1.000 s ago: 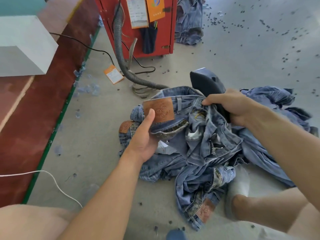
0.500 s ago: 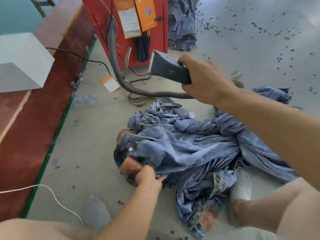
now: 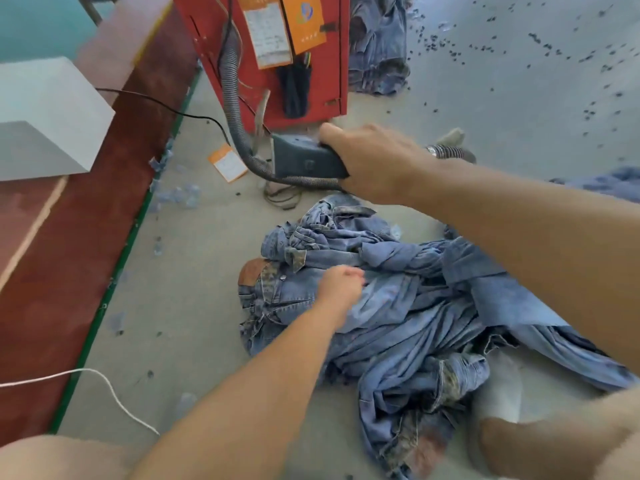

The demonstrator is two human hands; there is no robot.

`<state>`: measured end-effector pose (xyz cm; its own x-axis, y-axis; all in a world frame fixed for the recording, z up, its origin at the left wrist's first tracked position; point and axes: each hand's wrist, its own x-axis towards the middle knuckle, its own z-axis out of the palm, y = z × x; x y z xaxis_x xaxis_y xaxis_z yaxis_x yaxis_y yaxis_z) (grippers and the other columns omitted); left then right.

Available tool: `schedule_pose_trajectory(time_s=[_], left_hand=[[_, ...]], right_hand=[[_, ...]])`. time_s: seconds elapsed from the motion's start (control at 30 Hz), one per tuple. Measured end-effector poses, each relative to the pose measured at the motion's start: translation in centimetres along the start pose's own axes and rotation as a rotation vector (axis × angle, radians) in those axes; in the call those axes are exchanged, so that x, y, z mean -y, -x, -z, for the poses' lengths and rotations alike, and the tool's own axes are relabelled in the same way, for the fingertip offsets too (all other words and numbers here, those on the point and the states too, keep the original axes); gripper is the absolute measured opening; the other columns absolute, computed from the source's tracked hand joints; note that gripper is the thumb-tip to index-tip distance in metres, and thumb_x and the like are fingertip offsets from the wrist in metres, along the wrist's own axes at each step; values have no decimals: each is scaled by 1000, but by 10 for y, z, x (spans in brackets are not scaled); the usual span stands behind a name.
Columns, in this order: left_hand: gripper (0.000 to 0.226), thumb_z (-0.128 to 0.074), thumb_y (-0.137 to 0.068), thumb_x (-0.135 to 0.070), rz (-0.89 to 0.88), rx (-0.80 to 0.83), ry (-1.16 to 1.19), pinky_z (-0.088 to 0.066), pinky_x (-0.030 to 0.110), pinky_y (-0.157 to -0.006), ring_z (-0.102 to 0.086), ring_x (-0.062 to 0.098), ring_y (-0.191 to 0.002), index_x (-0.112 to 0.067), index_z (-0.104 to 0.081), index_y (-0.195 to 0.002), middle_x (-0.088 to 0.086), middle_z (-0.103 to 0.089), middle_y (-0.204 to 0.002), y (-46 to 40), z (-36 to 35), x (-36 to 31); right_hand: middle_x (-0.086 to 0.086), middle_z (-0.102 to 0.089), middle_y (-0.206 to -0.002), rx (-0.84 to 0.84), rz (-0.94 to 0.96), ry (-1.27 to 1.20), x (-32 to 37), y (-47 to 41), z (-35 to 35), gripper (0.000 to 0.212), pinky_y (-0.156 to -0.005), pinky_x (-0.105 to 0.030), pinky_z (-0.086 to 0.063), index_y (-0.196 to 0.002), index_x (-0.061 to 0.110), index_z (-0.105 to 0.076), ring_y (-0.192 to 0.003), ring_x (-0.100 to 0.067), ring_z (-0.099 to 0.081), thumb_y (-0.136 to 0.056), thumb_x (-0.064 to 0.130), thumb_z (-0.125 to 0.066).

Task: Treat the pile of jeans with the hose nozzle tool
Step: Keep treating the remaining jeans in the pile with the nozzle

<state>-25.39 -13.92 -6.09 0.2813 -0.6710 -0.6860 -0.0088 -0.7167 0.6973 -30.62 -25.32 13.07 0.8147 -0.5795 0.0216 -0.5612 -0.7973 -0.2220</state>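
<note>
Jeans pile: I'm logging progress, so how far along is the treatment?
Done: nothing shows as treated. In hand: the right hand holds the hose nozzle tool lifted clear of the pile of jeans, while the left hand grips the denim. Left: bringing the nozzle down onto the pile.

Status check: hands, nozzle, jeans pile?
Right hand grips nozzle, held above pile. Left hand grips jeans on floor. Nothing between nozzle and denim.
</note>
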Motion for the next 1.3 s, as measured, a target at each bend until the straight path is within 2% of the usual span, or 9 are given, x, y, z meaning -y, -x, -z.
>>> schedule_pose_trajectory(time_s=[0.17,0.33,0.5,0.67,0.73,0.83,0.93,1.03,1.3], left_hand=[[46,-59,-97,-28,300,-720,44,-53,46,-99,-60,41,-118,-2,-51,-134,23,-59,-136,-59,118,57],[47,-60,-96,-35,-66,-565,-264,-47,45,-101,-59,37,-125,-9,-56,-136,15,-62,-135,-114,126,18],[123,-64,-88,-69,32,-147,-464,-29,51,-122,-34,38,-150,-11,15,-162,15,-29,-167,-164,95,-32],[24,-70,-95,-24,-89,-123,-577,-54,33,-91,-64,27,-119,-17,-78,-116,6,-73,-126,-163,98,-35],[26,-64,-94,-8,-107,-104,-531,-49,23,-69,-67,16,-96,-24,-81,-83,0,-78,-105,-145,105,-25],[21,-61,-96,-19,-162,-114,-748,-49,22,-73,-65,24,-111,-27,-77,-108,1,-74,-113,-110,114,-13],[80,-71,-90,-52,-92,-4,-1030,-29,53,-119,-11,47,-153,-33,-33,-158,19,-18,-164,-97,103,2],[78,-70,-89,-60,-94,-70,-1160,-11,74,-117,23,51,-151,-35,-31,-152,17,16,-168,-102,87,14],[22,-65,-90,-36,-515,96,-1454,-44,42,-86,-56,34,-106,-21,-49,-96,10,-63,-109,-34,78,20]], right_hand=[[-8,-60,-86,201,-166,51,-58,20,-55,29,-54,-40,-46,-113,19,-39,-65,-24,-56,-94,13,-60],[-1,-53,-76,264,-196,122,-88,26,-87,40,-60,-44,-51,-104,25,-24,-67,-30,-58,-91,19,-61],[0,-54,-82,180,-189,109,-98,12,-101,35,-60,-38,-44,-101,30,-27,-69,-28,-57,-95,30,-61],[4,-48,-71,165,-204,78,-107,5,-95,29,-48,-32,-31,-98,31,-32,-57,-18,-50,-97,30,-61],[3,-49,-71,177,-222,50,-106,5,-85,30,-47,-30,-29,-97,32,-33,-57,-16,-50,-97,30,-63],[2,-51,-72,213,-248,25,-92,13,-64,30,-47,-30,-30,-99,33,-34,-59,-16,-51,-97,30,-64],[3,-51,-73,264,-247,35,-76,27,-49,29,-49,-30,-31,-99,32,-34,-60,-15,-51,-96,29,-63],[5,-51,-76,285,-220,49,-69,43,-44,33,-51,-32,-35,-96,37,-32,-62,-13,-50,-93,32,-64],[2,-56,-86,165,-174,200,-76,64,-17,23,-65,-41,-52,-123,36,-47,-74,-23,-59,-103,32,-56]])
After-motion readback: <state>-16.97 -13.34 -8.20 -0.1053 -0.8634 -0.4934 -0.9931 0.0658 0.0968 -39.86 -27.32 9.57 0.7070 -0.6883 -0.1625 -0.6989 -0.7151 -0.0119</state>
